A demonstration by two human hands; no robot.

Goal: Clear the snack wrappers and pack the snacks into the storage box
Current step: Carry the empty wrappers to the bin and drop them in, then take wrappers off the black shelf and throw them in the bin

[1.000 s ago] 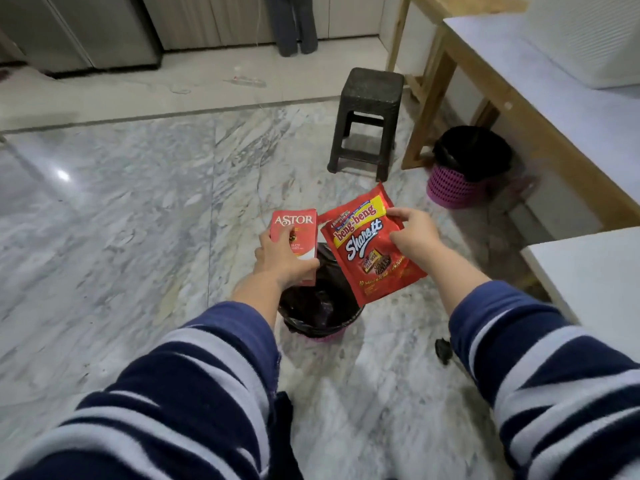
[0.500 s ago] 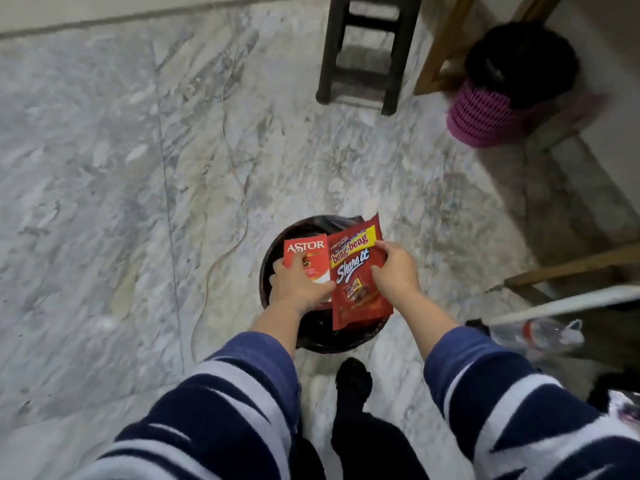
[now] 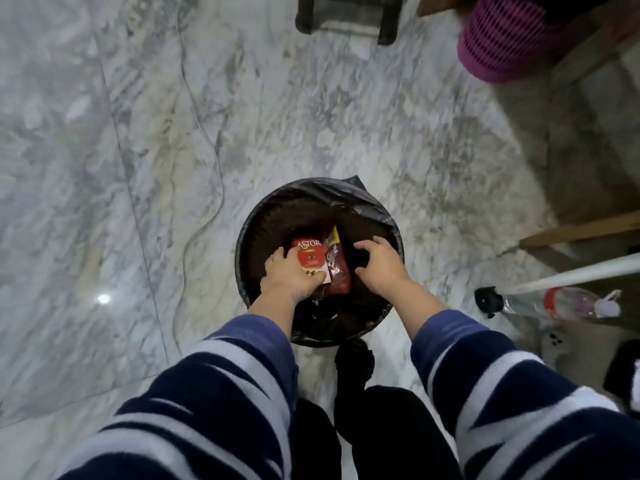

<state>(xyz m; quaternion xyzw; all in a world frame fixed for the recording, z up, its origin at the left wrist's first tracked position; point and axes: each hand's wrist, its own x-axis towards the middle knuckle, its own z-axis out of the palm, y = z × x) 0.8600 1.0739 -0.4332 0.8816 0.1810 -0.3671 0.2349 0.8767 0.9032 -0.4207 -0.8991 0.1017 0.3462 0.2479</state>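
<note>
Two wrappers over bin [image 3: 249,233] centre: Astor box [image 3: 309,255] gripped by left hand [image 3: 289,277]; Beng-Beng pouch [image 3: 337,268] beside, right hand [image 3: 379,263] loosely curled, empty. Disposal step; next, release box.

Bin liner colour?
Black, on the bin liner; head view, the only one.

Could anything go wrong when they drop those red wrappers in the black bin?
Maybe. The left hand grips the Astor box, so it may not drop with the red wrapper. The bin liner looks loose and could get dragged inward. A foot right beside the bin might nudge it.
</note>
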